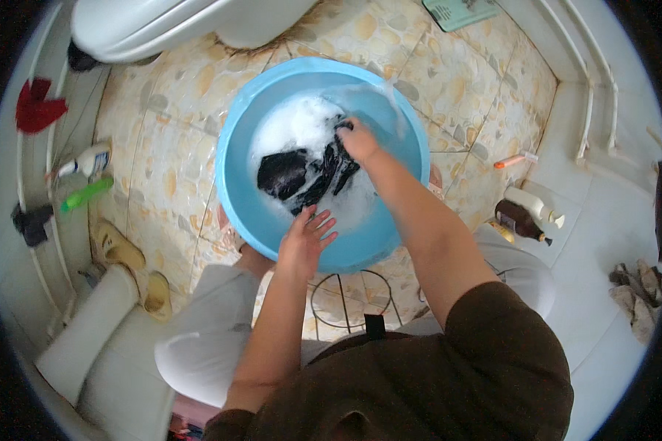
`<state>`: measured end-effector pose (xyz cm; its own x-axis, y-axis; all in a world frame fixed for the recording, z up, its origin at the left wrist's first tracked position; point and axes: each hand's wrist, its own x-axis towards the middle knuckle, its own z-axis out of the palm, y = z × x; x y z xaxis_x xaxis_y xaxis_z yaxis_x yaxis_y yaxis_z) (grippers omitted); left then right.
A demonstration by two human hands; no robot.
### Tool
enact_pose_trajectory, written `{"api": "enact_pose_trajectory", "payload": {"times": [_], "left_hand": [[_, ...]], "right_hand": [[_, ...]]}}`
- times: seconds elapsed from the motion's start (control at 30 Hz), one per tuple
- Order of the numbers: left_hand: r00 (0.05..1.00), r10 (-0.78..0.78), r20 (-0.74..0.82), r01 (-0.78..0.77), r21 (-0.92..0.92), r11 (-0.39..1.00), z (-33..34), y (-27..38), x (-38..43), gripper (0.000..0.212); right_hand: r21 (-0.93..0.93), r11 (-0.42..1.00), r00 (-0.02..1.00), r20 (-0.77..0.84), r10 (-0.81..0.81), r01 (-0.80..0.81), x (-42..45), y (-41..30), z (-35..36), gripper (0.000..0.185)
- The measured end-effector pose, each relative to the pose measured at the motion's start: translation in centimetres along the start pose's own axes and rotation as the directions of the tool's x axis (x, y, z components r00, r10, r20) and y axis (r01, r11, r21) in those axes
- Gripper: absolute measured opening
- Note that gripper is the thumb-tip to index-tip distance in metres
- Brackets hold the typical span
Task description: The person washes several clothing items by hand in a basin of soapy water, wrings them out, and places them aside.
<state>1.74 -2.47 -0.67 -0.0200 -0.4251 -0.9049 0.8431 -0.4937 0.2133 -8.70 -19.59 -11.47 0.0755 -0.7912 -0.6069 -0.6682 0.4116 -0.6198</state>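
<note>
A large light-blue plastic basin [237,220] stands on the floor before me, holding water and a heap of white suds [292,124]. Dark wet cloth [323,173] lies bunched in the middle, partly under the foam. My right hand [358,140] grips the cloth's upper right end, its fingertips partly hidden by fabric. Over the basin's near side, my left hand [307,237] has its fingers spread, with nothing held. Its fingertips come close to the lower end of the cloth; whether they touch it I cannot tell.
A wire stand [350,303] is between my knees. Yellow slippers [120,248], a green bottle [87,194] and a white bottle [95,160] lie left. To the right are a brown pump bottle [518,219], a white pump bottle [529,204] and an orange-handled brush [513,160]. A white toilet base [248,27] rises beyond.
</note>
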Motion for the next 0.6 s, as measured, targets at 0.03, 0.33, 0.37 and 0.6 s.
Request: {"api": "enact_pose_trajectory", "payload": {"times": [0.03, 0.33, 0.37, 0.6], "left_hand": [[0.994, -0.112, 0.001, 0.112, -0.01, 0.994, 0.5, 0.1, -0.1, 0.056], [1.0, 0.029, -0.001, -0.029, -0.022, 0.999, 1.5, -0.8, -2.0, 0.045], [0.975, 0.209, 0.077, -0.21, 0.01, 0.978, 1.8, -3.0, -1.3, 0.04], [0.984, 0.172, -0.038, -0.175, -0.091, 0.98, 3.2, -0.7, -6.9, 0.028]], "right_hand": [[-0.014, 0.983, 0.981, 0.058, -0.183, 0.185, -1.9, -0.4, -0.2, 0.031], [-0.139, 0.651, 0.652, 0.353, -0.672, 0.746, -22.8, -6.0, -3.2, 0.019], [0.017, 0.695, 0.675, 0.221, -0.704, 0.719, -19.6, -3.6, -2.9, 0.024], [-0.256, 0.834, 0.868, 0.241, -0.435, 0.489, -23.0, -7.5, -3.6, 0.036]]}}
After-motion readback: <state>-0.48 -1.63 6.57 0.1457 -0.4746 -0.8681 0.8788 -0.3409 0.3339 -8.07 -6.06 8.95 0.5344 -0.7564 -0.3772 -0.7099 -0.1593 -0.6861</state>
